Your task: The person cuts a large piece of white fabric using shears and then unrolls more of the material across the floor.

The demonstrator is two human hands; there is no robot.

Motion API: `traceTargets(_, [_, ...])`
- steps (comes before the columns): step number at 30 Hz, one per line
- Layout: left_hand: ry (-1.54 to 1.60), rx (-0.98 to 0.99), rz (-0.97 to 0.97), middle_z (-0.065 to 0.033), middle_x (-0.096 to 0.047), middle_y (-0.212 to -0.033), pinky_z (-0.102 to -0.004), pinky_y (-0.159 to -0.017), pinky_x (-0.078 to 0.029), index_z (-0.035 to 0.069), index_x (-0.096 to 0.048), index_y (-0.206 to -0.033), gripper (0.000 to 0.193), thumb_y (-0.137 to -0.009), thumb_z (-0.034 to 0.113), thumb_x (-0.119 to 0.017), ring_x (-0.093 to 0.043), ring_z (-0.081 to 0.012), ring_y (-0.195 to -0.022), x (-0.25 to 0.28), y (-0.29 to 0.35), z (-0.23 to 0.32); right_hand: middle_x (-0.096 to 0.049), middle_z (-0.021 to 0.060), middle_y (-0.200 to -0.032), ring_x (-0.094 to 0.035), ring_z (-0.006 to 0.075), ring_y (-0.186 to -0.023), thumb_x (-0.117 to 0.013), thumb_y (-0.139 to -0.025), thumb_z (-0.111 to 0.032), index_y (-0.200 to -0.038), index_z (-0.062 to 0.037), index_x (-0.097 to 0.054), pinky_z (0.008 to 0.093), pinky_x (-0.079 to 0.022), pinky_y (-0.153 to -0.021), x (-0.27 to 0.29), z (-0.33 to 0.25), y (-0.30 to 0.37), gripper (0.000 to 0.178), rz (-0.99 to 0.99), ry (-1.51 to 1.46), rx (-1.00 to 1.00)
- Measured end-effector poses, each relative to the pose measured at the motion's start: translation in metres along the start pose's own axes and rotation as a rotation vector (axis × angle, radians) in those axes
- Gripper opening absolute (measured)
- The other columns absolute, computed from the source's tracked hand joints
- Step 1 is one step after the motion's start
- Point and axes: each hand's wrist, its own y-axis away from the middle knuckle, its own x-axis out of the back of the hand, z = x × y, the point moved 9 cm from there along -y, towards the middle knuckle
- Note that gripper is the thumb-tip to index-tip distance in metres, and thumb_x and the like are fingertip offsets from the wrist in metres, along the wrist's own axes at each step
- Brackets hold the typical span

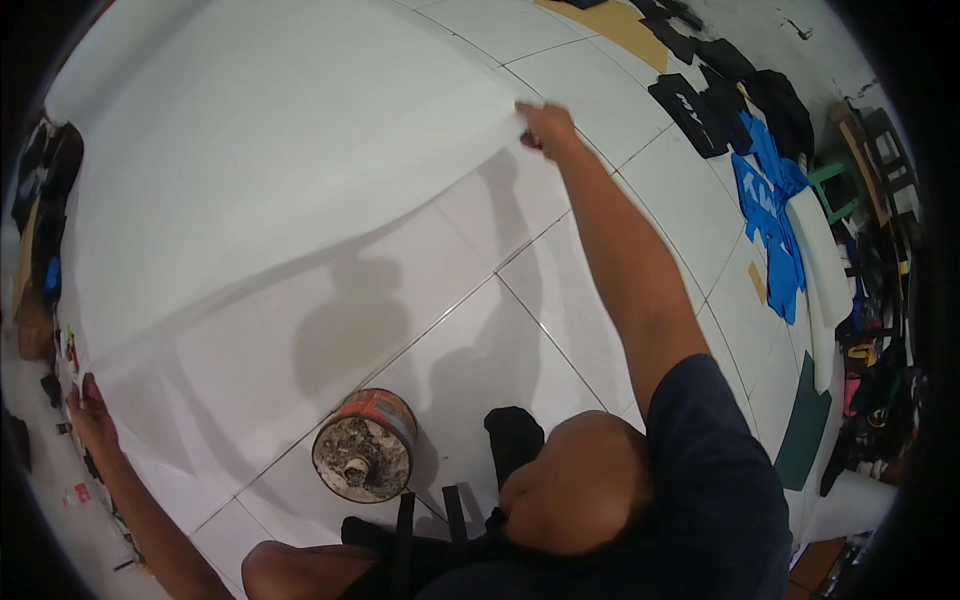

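Observation:
A wide white sheet stretches between my two hands above the tiled floor, its near edge raised and sagging in the middle. My right hand, arm reaching far forward, pinches the sheet's right corner. At the lower left, my left hand grips the sheet's other near corner between fingers and thumb. The sheet looks thin and slightly see-through along its near edge. What it is made of I cannot tell. Near my knees stands a round can with a reddish side and a crusted top with a short spout.
White floor tiles lie around me. Along the right are black cut pieces, blue fabric, a dark green piece, a white roll and a green stool. Dark items are piled at the left edge.

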Motion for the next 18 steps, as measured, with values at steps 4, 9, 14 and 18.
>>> traceTargets(4, [-0.306, -0.245, -0.15, -0.0173, -0.056, -0.128, -0.0349, -0.103, -0.046, -0.005, -0.049, -0.127, 0.04, -0.094, 0.016, -0.056, -0.056, -0.0292, -0.117, 0.051, -0.019, 0.109, -0.058, 0.0119, -0.09, -0.058, 0.0207, -0.069, -0.065, -0.085, -0.033, -0.099, -0.0001, -0.055, 0.0337, -0.051, -0.057, -0.006, -0.117, 0.021, 0.037, -0.021, -0.099, 0.247])
traceTargets(9, [-0.178, -0.182, 0.242, -0.0146, -0.056, -0.126, -0.0352, -0.092, -0.047, 0.002, -0.053, -0.128, 0.038, -0.095, 0.022, -0.052, -0.056, -0.0262, -0.109, 0.188, 0.103, -0.011, -0.055, 0.0072, -0.065, -0.052, 0.0165, -0.052, -0.062, -0.09, -0.038, -0.08, -0.002, -0.053, 0.0298, -0.041, -0.046, 0.049, -0.057, 0.055, 0.038, 0.099, -0.072, 0.242])
traceTargets(14, [-0.264, 0.218, 0.196, -0.0086, -0.065, -0.104, -0.0308, -0.081, -0.053, 0.0, -0.06, -0.107, 0.024, -0.096, 0.021, -0.053, -0.063, -0.0179, -0.092, 0.187, 0.218, -0.212, -0.059, 0.0098, -0.065, -0.055, 0.0175, -0.052, -0.066, -0.089, -0.037, -0.078, -0.0017, -0.054, 0.0329, -0.042, -0.044, 0.026, 0.126, 0.051, 0.038, 0.19, -0.247, -0.095])
traceTargets(18, [-0.272, 0.321, 0.183, -0.0078, -0.066, -0.095, -0.0284, -0.072, -0.054, 0.0, -0.06, -0.101, 0.021, -0.096, 0.02, -0.055, -0.064, -0.0177, -0.086, 0.147, 0.254, -0.242, -0.058, 0.0112, -0.065, -0.055, 0.0188, -0.05, -0.064, -0.091, -0.034, -0.08, -0.0011, -0.054, 0.0314, -0.039, -0.04, 0.023, 0.184, 0.052, 0.036, 0.221, -0.223, -0.21])
